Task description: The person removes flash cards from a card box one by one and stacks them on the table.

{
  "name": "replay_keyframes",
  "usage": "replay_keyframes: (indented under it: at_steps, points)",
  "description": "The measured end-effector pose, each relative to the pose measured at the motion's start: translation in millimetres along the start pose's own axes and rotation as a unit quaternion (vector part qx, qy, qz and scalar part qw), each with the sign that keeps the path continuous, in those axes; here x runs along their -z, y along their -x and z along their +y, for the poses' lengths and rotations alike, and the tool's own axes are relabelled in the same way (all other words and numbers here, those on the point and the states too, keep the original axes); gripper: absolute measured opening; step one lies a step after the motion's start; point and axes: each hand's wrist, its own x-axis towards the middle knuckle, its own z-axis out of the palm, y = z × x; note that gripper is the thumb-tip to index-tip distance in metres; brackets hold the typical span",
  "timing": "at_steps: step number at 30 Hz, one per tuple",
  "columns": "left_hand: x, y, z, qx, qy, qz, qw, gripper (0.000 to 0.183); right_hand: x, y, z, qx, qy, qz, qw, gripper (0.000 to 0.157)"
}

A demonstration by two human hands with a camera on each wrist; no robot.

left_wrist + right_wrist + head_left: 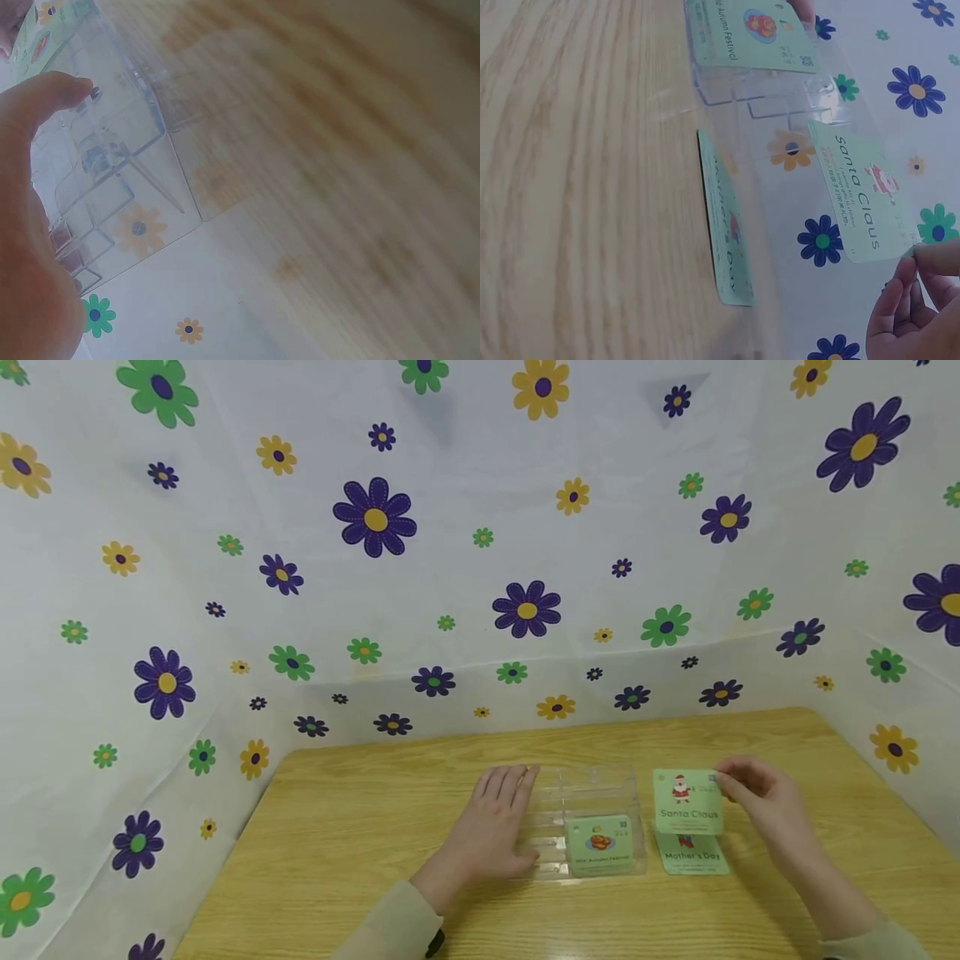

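Note:
My right hand (772, 802) pinches the right edge of a pale green Santa Claus card (687, 802), held above the table. Beneath it lies a Mother's Day card (693, 858), partly covered in the head view. A clear plastic tray (597, 792) with ridged compartments stands to the left, and a Mid-Autumn Festival card (602, 845) sits in its near right part. Across the tray's left side rests my left hand (495, 818), fingers extended, thumb along the near part. In the right wrist view the Santa Claus card (859, 195) is tilted up, away from the tabletop.
The wooden table (360, 827) ends at a white cloth backdrop (450, 577) printed with purple, green and yellow flowers. That cloth also rises at the left and right sides.

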Motion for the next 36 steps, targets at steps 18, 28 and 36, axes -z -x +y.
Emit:
replay_keyframes:
  at_steps: [18, 28, 36]
  points:
    - [-2.2, 0.7, -0.5, -0.006, -0.006, 0.011, 0.9999, 0.120, 4.8, -1, 23, -0.044, 0.030, -0.027, 0.998, 0.025]
    - [-2.4, 0.7, 0.0, -0.004, -0.009, 0.005, 0.9999, 0.120, 2.8, -3, 32, -0.088, 0.040, -0.055, 0.994, 0.027]
    - [-3.5, -0.1, -0.2, 0.000, -0.011, 0.000, 0.9999, 0.120, 1.2, -4, 34, -0.090, 0.044, -0.056, 0.993, 0.023]
